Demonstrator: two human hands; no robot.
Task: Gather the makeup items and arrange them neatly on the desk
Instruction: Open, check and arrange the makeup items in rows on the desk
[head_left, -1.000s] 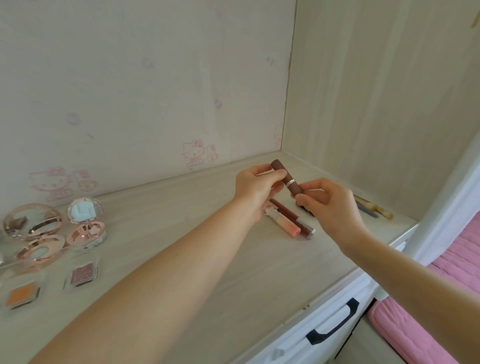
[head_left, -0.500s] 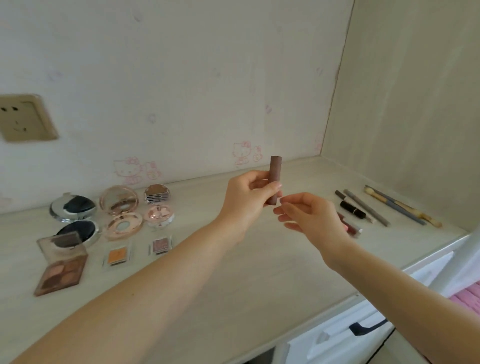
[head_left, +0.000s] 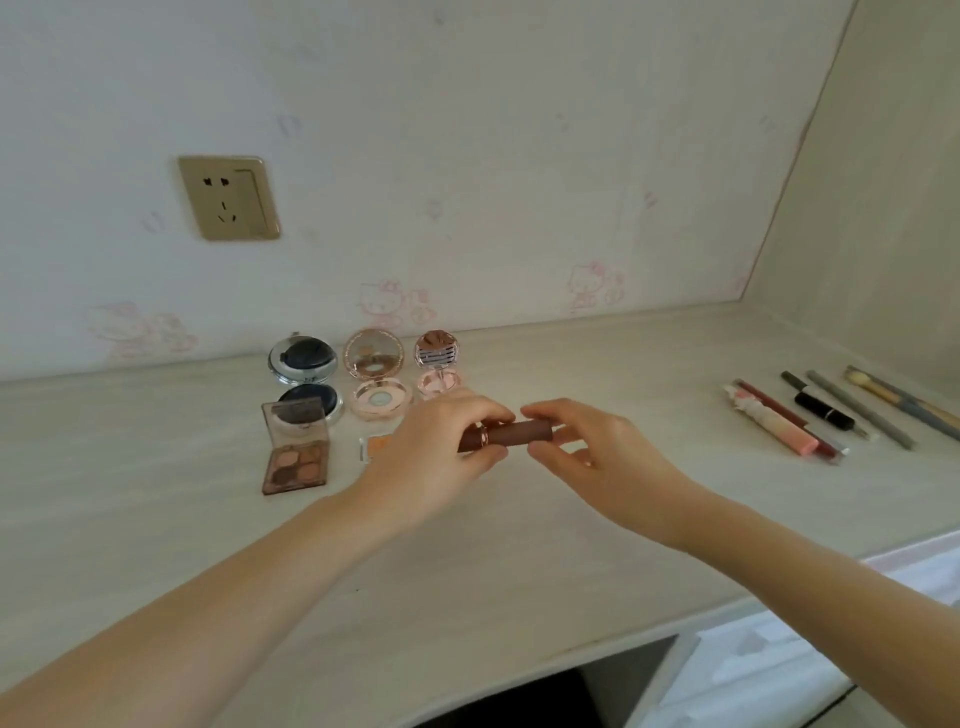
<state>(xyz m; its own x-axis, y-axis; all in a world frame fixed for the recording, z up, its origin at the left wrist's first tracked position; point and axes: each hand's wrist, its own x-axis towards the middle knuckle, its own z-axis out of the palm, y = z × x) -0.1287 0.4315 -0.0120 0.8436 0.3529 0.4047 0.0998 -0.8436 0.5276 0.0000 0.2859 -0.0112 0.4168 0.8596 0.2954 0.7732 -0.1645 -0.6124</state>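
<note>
I have both hands over the middle of the counter (head_left: 519, 561), holding a brown lipstick tube (head_left: 511, 434) sideways between them, lifted off the surface. My left hand (head_left: 436, 457) grips the left end by the rose-gold band, fingers curled round it. My right hand (head_left: 597, 449) pinches the right end between thumb and fingers.

Far left, near the wall: dark round compact (head_left: 304, 361) open, pink round compact (head_left: 375, 358) open, small pink compact (head_left: 437, 351) open, in a row. Just nearer, a square eyeshadow palette (head_left: 296, 460), lid up. An orange single pan (head_left: 376, 446) shows partly behind my left hand.

Far right, well apart from the hands: pink lip gloss tube (head_left: 769, 423), dark red tube (head_left: 789, 415) touching it, black lipstick (head_left: 823, 408), grey pencil (head_left: 860, 410), brush (head_left: 904, 402), lying roughly parallel.

Wall socket (head_left: 228, 197) above the compacts.
</note>
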